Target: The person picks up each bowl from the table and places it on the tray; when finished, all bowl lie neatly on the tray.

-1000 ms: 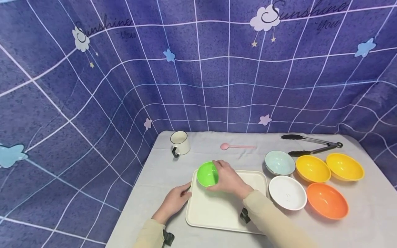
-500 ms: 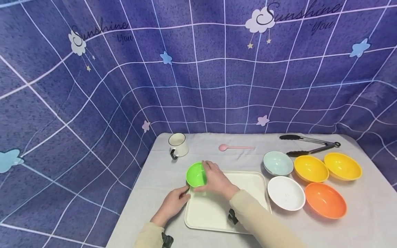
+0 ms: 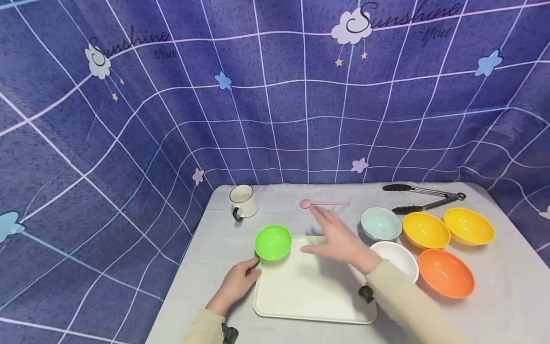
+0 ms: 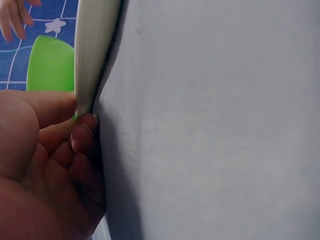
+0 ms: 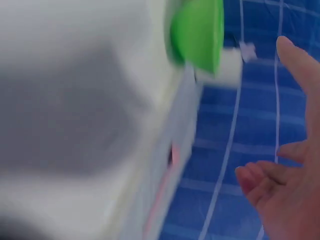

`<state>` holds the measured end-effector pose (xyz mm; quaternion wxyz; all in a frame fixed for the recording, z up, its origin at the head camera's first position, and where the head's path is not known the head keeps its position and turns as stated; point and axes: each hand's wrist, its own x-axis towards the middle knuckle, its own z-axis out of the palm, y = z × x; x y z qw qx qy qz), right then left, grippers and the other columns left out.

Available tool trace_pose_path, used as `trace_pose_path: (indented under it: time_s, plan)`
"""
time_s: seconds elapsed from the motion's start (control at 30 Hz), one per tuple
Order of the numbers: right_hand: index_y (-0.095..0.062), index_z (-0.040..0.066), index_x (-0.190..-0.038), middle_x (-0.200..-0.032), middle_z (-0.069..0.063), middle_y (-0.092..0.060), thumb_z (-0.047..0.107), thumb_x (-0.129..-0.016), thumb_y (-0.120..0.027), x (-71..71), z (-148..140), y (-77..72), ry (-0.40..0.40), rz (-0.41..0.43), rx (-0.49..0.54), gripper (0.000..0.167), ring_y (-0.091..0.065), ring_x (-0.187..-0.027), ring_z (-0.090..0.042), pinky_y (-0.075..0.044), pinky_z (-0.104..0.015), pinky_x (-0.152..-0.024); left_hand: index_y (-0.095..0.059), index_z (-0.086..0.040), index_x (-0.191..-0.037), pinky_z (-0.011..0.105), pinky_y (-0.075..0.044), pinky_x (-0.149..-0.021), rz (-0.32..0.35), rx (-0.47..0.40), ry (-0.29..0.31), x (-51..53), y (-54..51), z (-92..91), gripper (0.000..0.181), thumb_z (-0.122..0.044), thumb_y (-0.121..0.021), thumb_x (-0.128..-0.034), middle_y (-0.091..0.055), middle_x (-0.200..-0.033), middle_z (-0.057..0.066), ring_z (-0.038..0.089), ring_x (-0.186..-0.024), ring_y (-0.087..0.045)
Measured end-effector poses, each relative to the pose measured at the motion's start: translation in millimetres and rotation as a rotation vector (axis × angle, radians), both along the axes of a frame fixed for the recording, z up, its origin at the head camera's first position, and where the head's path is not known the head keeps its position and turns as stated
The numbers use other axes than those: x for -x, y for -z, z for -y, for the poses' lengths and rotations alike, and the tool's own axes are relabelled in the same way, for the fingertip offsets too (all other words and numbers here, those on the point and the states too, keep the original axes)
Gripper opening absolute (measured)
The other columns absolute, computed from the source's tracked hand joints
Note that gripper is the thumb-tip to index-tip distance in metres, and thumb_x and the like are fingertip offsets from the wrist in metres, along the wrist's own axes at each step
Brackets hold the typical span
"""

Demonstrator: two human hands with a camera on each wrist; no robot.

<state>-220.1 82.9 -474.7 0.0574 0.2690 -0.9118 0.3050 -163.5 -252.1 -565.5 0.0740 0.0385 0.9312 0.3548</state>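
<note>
At the left rim of a cream tray point(image 3: 315, 296), my left hand point(image 3: 236, 283) pinches the edge. The left wrist view shows the thumb on one side of the rim and curled fingers point(image 4: 84, 140) on the other. A green bowl point(image 3: 273, 242) sits at the tray's far left corner, near that hand. My right hand point(image 3: 341, 239) hovers over the far right part of the tray, fingers spread and holding nothing. It is apart from the green bowl. In front of the white bowl point(image 3: 399, 260), the right forearm hides part of it.
Right of the tray stand a pale blue bowl point(image 3: 380, 224), two yellow bowls point(image 3: 426, 231) and an orange bowl point(image 3: 447, 273). Black-tipped tongs point(image 3: 423, 198) lie behind them. A pink spoon point(image 3: 324, 204) and a white mug point(image 3: 244, 201) are at the back.
The green bowl moved left into the tray's far left corner. My right hand let go of it and moved right. My left hand stayed at the tray's edge.
</note>
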Motion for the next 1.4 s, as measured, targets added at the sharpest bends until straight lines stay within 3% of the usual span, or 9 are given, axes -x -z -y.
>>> trace_pose_path:
  time_s: [0.23,0.4,0.5,0.6,0.73,1.0,1.1,1.23,1.4]
  plan:
    - [-0.031,0.001,-0.162,-0.164,-0.022,-0.033,0.061,-0.081,-0.085,1.6,-107.6,-20.3,0.097,-0.089,-0.023,0.115,-0.031,-0.148,-0.048,-0.027,-0.067,-0.115,-0.056,-0.005,-0.150,0.032,-0.046,-0.064,0.006,-0.002,-0.005,0.3,0.3,-0.1,0.051,-0.027,-0.065,-0.1042,-0.055,-0.080,-0.002,0.015,-0.074,-0.051]
    - [-0.028,0.005,-0.165,-0.162,-0.028,-0.033,0.057,-0.082,-0.085,1.1,-192.4,-21.1,0.231,-0.038,-0.076,0.114,-0.029,-0.145,-0.054,-0.027,-0.075,-0.108,-0.056,-0.004,-0.150,0.035,-0.049,-0.066,0.017,-0.013,-0.001,-2.2,-3.9,-1.4,0.051,-0.027,-0.064,-0.1046,-0.056,-0.081,0.000,0.017,-0.075,-0.052]
    - [-0.025,0.004,-0.165,-0.159,-0.034,-0.033,0.057,-0.083,-0.085,1.8,-244.0,-14.4,0.299,0.001,-0.111,0.115,-0.028,-0.141,-0.059,-0.026,-0.080,-0.103,-0.056,-0.006,-0.150,0.043,-0.055,-0.080,0.025,-0.013,-0.002,-3.7,-6.2,-1.3,0.051,-0.028,-0.063,-0.1051,-0.064,-0.091,-0.001,0.015,-0.086,-0.058]
    - [-0.026,-0.004,-0.162,-0.154,-0.041,-0.032,0.053,-0.084,-0.085,4.3,-289.8,-1.9,0.349,0.038,-0.133,0.113,-0.028,-0.138,-0.064,-0.024,-0.081,-0.102,-0.055,-0.007,-0.151,0.050,-0.054,-0.093,0.035,-0.011,-0.005,-4.8,-6.7,0.2,0.051,-0.028,-0.062,-0.1054,-0.067,-0.099,-0.003,0.016,-0.095,-0.060]
    - [-0.030,-0.018,-0.152,-0.145,-0.049,-0.032,0.047,-0.083,-0.086,4.2,-335.8,17.7,0.384,0.063,-0.147,0.111,-0.028,-0.133,-0.068,-0.021,-0.079,-0.106,-0.055,-0.006,-0.151,0.046,-0.053,-0.089,0.036,-0.019,0.001,-4.8,-6.7,1.5,0.051,-0.028,-0.063,-0.1053,-0.063,-0.090,-0.003,0.016,-0.090,-0.058]
    - [-0.017,-0.027,-0.150,-0.141,-0.056,-0.024,0.047,-0.087,-0.083,-5.8,-377.3,41.9,0.408,0.219,-0.138,0.118,-0.025,-0.129,-0.073,-0.018,-0.081,-0.104,-0.055,-0.006,-0.151,0.036,-0.049,-0.071,0.030,-0.030,0.020,-2.6,-4.4,-1.2,0.051,-0.027,-0.063,-0.1050,-0.055,-0.079,-0.002,0.015,-0.077,-0.054]
    - [-0.013,-0.026,-0.150,-0.142,-0.056,-0.021,0.048,-0.088,-0.081,-8.0,-380.6,45.9,0.415,0.250,-0.125,0.118,-0.023,-0.129,-0.073,-0.018,-0.081,-0.103,-0.055,-0.007,-0.151,0.036,-0.049,-0.073,0.021,-0.020,0.025,-2.7,-4.1,-1.5,0.051,-0.028,-0.062,-0.1054,-0.055,-0.079,-0.003,0.014,-0.079,-0.054]
    - [-0.015,-0.027,-0.150,-0.140,-0.056,-0.024,0.047,-0.086,-0.084,-7.5,-379.5,48.0,0.426,0.228,-0.128,0.119,-0.026,-0.127,-0.073,-0.020,-0.081,-0.101,-0.054,-0.007,-0.152,0.040,-0.050,-0.081,0.015,-0.024,0.025,-2.7,-4.0,-1.5,0.051,-0.028,-0.061,-0.1059,-0.055,-0.079,-0.004,0.015,-0.085,-0.057]
    - [-0.021,-0.031,-0.145,-0.134,-0.057,-0.029,0.044,-0.079,-0.090,-3.2,-374.8,47.1,0.433,0.178,-0.138,0.121,-0.032,-0.122,-0.071,-0.025,-0.080,-0.099,-0.055,-0.006,-0.151,0.040,-0.049,-0.079,0.019,-0.028,0.020,-3.3,-4.2,-0.5,0.050,-0.027,-0.062,-0.1057,-0.054,-0.078,-0.003,0.016,-0.084,-0.056]
